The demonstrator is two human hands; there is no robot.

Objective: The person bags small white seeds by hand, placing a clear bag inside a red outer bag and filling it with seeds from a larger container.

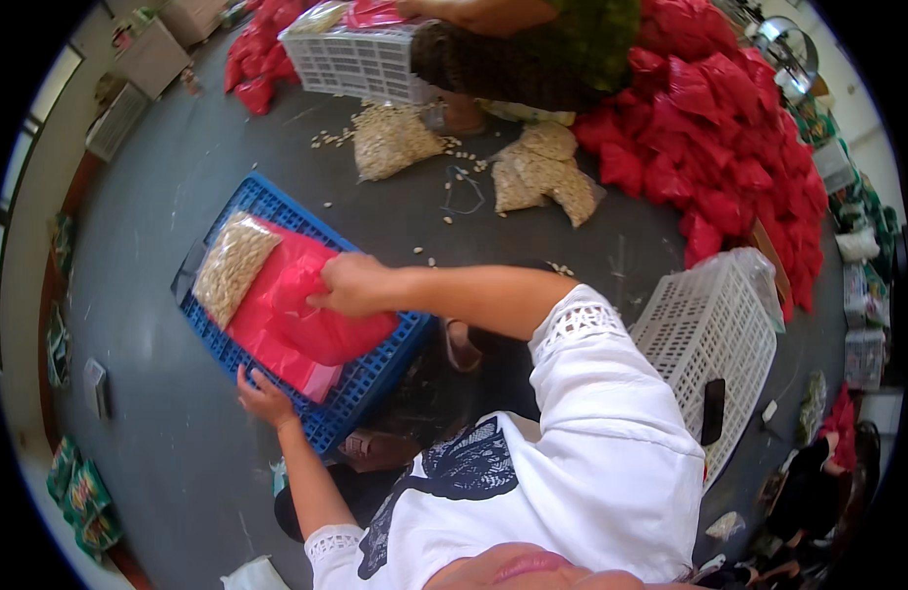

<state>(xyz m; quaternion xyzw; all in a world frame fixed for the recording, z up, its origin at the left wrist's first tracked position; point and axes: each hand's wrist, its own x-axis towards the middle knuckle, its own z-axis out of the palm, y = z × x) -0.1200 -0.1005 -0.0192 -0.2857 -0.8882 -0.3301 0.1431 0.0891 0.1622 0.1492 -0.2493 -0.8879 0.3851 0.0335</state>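
An upturned blue plastic crate (pixel 328 424) stands before me as a work surface. On it lies a stack of flat red plastic bags (pixel 277 361). At its far left end rests a clear plastic bag of pale beans or nuts (pixel 232 269); the exact kind is hard to tell. My right hand (pixel 358 284) grips a loose red plastic bag (pixel 328 324), which billows over the stack. Beside the crate's near left edge is my left hand (pixel 266 398), fingers apart and holding nothing; whether it touches the rim cannot be told.
Two clear bags of the same pale pieces (pixel 395 144) (pixel 542 173) lie on the floor, with spilled pieces around. Another person (pixel 527 59) sits by a white crate (pixel 358 63). Filled red bags (pixel 704 125) form a heap. A phone (pixel 713 411) rests on a white basket (pixel 708 332).
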